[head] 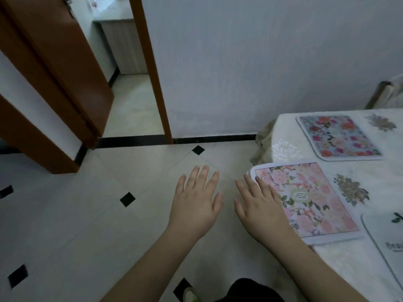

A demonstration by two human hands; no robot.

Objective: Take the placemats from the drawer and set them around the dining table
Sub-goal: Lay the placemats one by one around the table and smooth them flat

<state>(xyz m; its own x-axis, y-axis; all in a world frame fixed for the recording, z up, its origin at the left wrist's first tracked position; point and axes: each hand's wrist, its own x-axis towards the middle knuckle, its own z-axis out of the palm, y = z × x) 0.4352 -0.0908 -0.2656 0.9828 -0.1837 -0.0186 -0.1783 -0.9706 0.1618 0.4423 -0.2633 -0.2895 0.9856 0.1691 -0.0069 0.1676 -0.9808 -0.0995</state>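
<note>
I am seeing my two bare forearms nearest to me, reaching forward from 6 o'clock. My left hand [195,200] is hovering over the floor [65,214] with its fingers straight and spread, holding nothing. My right hand [259,205] is also flat with straight fingers, and its fingertips are lying over the near left corner of the pink floral placemat [309,199]; I cannot tell whether they are pressing it. The two hands are staying apart, side by side.

This pink placemat is lying at 3 o'clock on the tabletop [287,136], at its left edge, with one corner sticking out past the edge. A second placemat with red flowers [339,137] is lying beyond it, toward 2 o'clock, apart from the first. A third, pale placemat [386,245] is showing partly at 4 o'clock, just beside the pink one. An open brown door [65,68] is standing at 10 o'clock.
</note>
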